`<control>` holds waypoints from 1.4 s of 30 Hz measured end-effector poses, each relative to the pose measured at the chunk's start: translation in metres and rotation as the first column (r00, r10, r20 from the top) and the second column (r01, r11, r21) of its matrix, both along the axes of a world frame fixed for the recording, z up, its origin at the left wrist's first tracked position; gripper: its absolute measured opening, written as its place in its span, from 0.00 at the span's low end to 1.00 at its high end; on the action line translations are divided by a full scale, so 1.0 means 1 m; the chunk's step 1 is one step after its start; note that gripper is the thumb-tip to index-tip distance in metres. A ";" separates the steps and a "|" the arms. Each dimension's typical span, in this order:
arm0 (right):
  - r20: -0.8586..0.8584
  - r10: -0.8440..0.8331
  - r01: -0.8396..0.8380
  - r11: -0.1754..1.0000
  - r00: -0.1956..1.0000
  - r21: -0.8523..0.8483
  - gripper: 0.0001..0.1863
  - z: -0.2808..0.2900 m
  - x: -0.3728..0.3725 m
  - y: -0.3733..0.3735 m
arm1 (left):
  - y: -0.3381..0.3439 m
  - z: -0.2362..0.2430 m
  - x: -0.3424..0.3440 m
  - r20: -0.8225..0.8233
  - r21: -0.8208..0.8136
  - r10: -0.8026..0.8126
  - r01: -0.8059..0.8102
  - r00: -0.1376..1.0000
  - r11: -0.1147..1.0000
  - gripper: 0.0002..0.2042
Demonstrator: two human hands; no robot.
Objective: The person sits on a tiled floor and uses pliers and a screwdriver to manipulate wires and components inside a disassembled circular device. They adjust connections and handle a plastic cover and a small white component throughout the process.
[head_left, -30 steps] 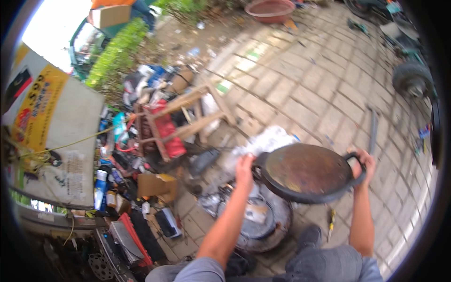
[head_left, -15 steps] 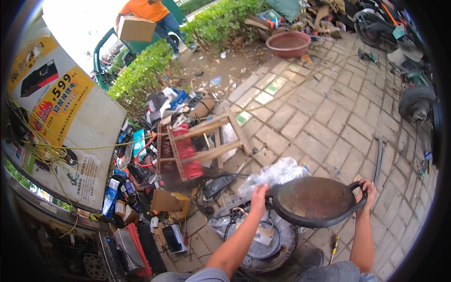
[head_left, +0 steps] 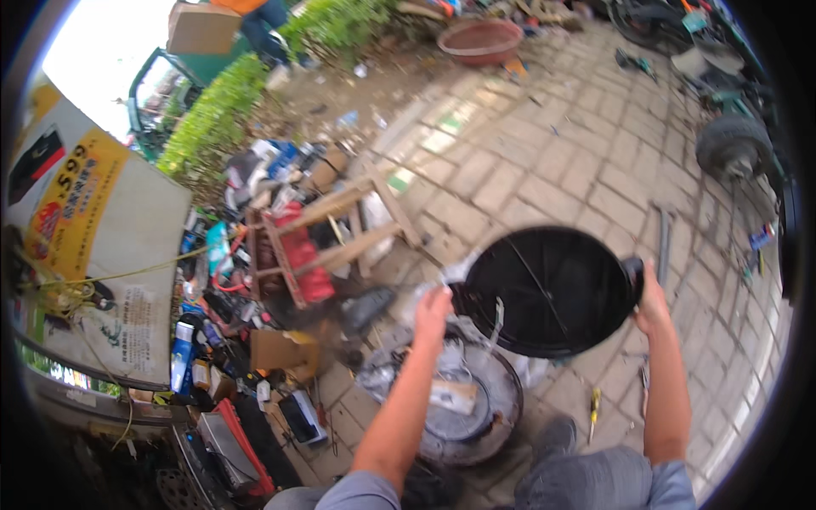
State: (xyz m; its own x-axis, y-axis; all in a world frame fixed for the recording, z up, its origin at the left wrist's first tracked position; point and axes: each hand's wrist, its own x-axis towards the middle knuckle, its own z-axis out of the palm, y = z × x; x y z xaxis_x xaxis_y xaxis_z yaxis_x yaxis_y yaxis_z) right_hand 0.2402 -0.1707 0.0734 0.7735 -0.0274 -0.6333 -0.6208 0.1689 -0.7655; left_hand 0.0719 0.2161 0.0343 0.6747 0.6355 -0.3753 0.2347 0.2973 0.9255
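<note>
A round black pan (head_left: 586, 272) with two side handles hangs in front of me, its dark ribbed face toward me. A thin rod or cord lies across that face, and a pale strip dangles at its lower left. My left hand (head_left: 433, 314) is closed at the left handle, and my right hand (head_left: 651, 299) grips the right one. Below, on the paving, sits a round greyish metal piece (head_left: 506, 404) with clear plastic (head_left: 382, 370) around it. A pale block (head_left: 453, 396) rests on that metal piece.
A wooden stool (head_left: 342, 259) lies on its side among mixed clutter at left. A yellow-handled screwdriver (head_left: 594, 406) is by my foot (head_left: 557, 438). A hammer (head_left: 665, 242) and a wheel (head_left: 735, 149) are at right. Farther off are a reddish basin (head_left: 480, 42) and a person holding a cardboard box (head_left: 202, 30).
The pan has tipped up in my hands: its brown worn face showed before, its black ribbed face shows now. The whole view has shifted, so the surroundings sit farther left and higher.
</note>
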 end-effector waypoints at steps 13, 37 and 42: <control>0.120 0.206 -0.170 0.951 0.971 -0.256 0.28 -0.093 0.031 -0.015 | -0.008 -0.041 0.050 -0.329 -0.038 -0.305 0.310 0.894 0.950 0.38; 0.598 0.796 -0.163 0.581 -0.092 -0.798 0.22 0.024 -0.084 0.097 | -0.092 0.061 0.029 0.593 -0.617 -0.051 0.494 0.804 0.613 0.42; -0.115 0.993 -0.456 -0.112 -0.021 -0.883 0.24 0.019 -0.066 0.092 | -0.102 0.074 0.017 0.515 -0.287 -0.420 0.612 0.747 0.737 0.48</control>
